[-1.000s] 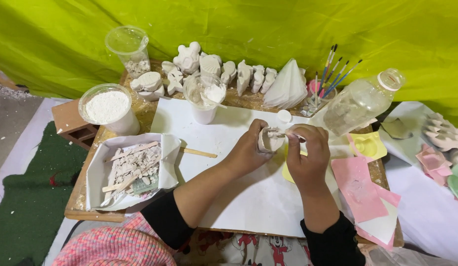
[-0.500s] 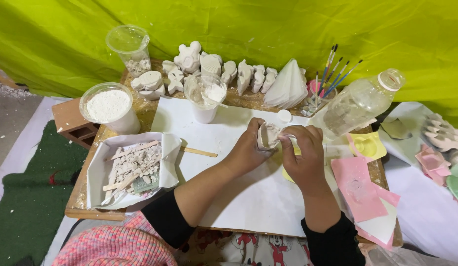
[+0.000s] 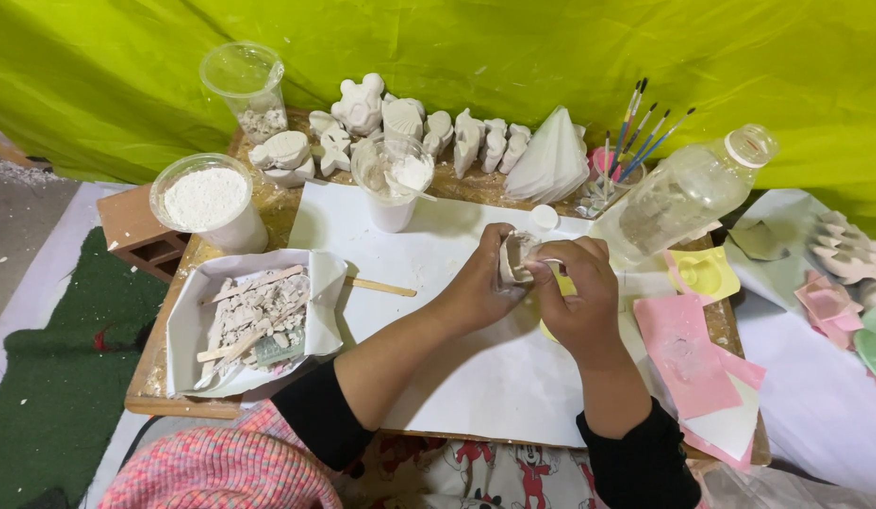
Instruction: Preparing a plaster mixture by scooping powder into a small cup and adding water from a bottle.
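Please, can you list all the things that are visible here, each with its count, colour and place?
plaster piece: one, off-white, held between both hands
white sheet: one, white, table centre
powder tub: one, clear, left
scrap tray: one, white, front left
wooden stick: one, tan, beside tray
stirring cup: one, clear, back centre
plaster figures: several, white, back row
brushes: several, mixed colours, back right
bottle: one, clear, right
left hand
right hand

Five paintbrushes (image 3: 641,132), perhaps — three plastic cups (image 3: 245,90) — one bottle (image 3: 688,193).
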